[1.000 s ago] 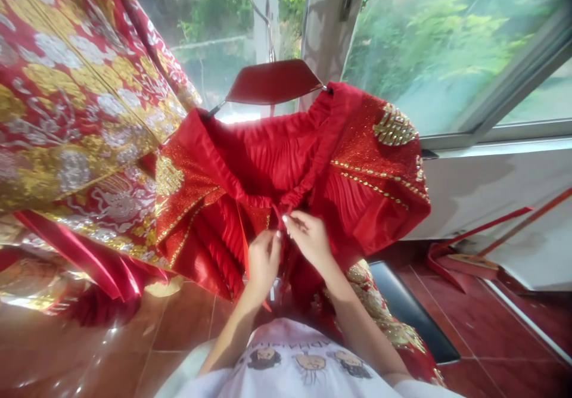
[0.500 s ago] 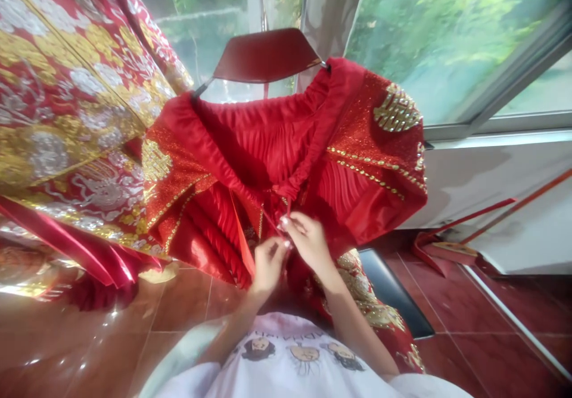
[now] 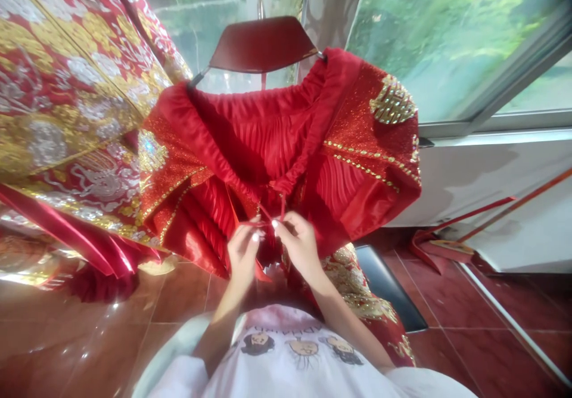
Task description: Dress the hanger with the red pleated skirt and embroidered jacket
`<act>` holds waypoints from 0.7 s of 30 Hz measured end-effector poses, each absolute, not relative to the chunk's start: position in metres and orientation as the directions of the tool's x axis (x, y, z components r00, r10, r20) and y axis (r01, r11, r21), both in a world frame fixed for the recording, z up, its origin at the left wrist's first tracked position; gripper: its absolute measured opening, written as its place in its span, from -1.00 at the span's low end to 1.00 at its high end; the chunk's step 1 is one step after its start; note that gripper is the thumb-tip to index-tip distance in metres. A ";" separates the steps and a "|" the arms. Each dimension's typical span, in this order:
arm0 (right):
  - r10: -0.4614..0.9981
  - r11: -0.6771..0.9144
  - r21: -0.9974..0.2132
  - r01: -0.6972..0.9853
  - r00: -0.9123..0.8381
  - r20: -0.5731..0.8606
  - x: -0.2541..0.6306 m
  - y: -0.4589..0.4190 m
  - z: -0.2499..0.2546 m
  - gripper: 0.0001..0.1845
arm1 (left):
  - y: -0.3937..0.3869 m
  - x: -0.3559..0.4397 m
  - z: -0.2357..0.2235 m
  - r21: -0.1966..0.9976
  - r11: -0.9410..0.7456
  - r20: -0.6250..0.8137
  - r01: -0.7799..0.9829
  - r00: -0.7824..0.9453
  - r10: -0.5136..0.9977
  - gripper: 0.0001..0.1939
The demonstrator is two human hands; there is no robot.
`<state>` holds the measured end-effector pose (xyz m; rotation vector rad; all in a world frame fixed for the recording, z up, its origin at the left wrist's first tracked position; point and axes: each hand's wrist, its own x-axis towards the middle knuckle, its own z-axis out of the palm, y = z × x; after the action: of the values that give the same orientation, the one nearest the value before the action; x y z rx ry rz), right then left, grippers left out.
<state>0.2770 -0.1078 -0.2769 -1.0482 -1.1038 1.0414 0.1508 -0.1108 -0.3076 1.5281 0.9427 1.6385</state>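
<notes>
A red pleated skirt [image 3: 268,130] with a gathered waistband hangs from a dark red hanger [image 3: 263,45] in front of me. Gold beading and glittering red panels decorate its sides. A thin red drawstring [image 3: 264,223] comes out of the waistband at the front, its two strands crossing between my hands. My left hand [image 3: 243,249] pinches one strand at the left. Just to the right, my right hand [image 3: 300,244] pinches the other between thumb and forefinger. Both hands are below the waistband opening.
Gold and silver embroidered red cloth [image 3: 80,100] hangs at the left. A dustpan and broom [image 3: 440,248] lean by the low white wall [image 3: 487,189] at right. Beaded red cloth [image 3: 357,291] and a flat black object [image 3: 393,288] lie beyond my right forearm. Windows stand behind.
My hands, close together before, are now apart, the left one having moved left. The drawstring is stretched between them. The skirt and hanger appear slightly higher in view.
</notes>
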 end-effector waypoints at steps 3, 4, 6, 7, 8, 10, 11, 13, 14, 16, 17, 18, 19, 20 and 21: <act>0.969 0.221 -0.972 -0.074 0.134 0.210 0.274 -0.112 -0.277 -0.73 | -0.110 0.148 -0.282 0.599 -0.698 0.751 0.392 0.026 0.660 -0.86; 0.966 0.235 -0.969 -0.072 0.129 0.225 0.273 -0.114 -0.277 -0.75 | -0.108 0.149 -0.274 0.521 -0.720 0.788 0.458 0.067 0.612 -0.87; 0.962 0.251 -0.967 -0.049 0.126 0.243 0.272 -0.118 -0.276 -0.77 | -0.103 0.155 -0.263 0.460 -0.715 0.821 0.526 0.055 0.569 -0.93; 0.960 0.252 -0.967 -0.027 0.129 0.247 0.272 -0.120 -0.276 -0.78 | -0.099 0.158 -0.261 0.480 -0.694 0.822 0.537 0.002 0.570 -0.98; 0.959 0.253 -0.967 -0.003 0.134 0.251 0.271 -0.122 -0.276 -0.77 | -0.096 0.162 -0.259 0.533 -0.664 0.805 0.525 -0.073 0.588 -0.93; 0.956 0.261 -0.965 0.028 0.132 0.262 0.272 -0.125 -0.275 -0.76 | -0.091 0.168 -0.260 0.704 -0.577 0.694 0.414 -0.232 0.681 -0.79; 0.955 0.268 -0.963 0.030 0.121 0.270 0.272 -0.125 -0.274 -0.76 | -0.089 0.171 -0.262 0.789 -0.532 0.610 0.307 -0.283 0.740 -0.74; 0.956 0.278 -0.960 0.025 0.094 0.280 0.272 -0.126 -0.274 -0.76 | -0.087 0.174 -0.264 0.895 -0.445 0.437 0.037 -0.279 0.855 -0.71; 0.957 0.277 -0.960 0.024 0.082 0.278 0.272 -0.126 -0.273 -0.76 | -0.086 0.175 -0.265 0.916 -0.389 0.360 -0.096 -0.230 0.904 -0.71; 0.959 0.270 -0.963 0.031 0.080 0.271 0.272 -0.127 -0.272 -0.76 | -0.086 0.173 -0.268 0.914 -0.264 0.240 -0.308 -0.114 0.964 -0.65; 0.960 0.265 -0.964 0.035 0.083 0.267 0.273 -0.127 -0.272 -0.75 | -0.086 0.171 -0.270 0.900 -0.204 0.195 -0.385 -0.063 0.979 -0.61; 0.960 0.264 -0.964 0.036 0.084 0.266 0.273 -0.127 -0.271 -0.75 | -0.086 0.169 -0.272 0.883 -0.149 0.157 -0.446 -0.020 0.987 -0.58; 0.961 0.264 -0.964 0.036 0.081 0.266 0.273 -0.127 -0.271 -0.75 | -0.087 0.167 -0.275 0.865 -0.101 0.127 -0.491 0.020 0.992 -0.55; 0.961 0.266 -0.963 0.034 0.076 0.268 0.273 -0.128 -0.270 -0.75 | -0.087 0.164 -0.278 0.856 -0.061 0.101 -0.513 0.051 0.994 -0.54; 0.961 0.267 -0.963 0.031 0.071 0.269 0.273 -0.128 -0.270 -0.76 | -0.088 0.163 -0.281 0.868 -0.033 0.077 -0.495 0.070 0.995 -0.55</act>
<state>0.2729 -0.1280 -0.2699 -1.0565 -1.2868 0.9445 0.1625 -0.0877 -0.2815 0.9000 0.7342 1.3873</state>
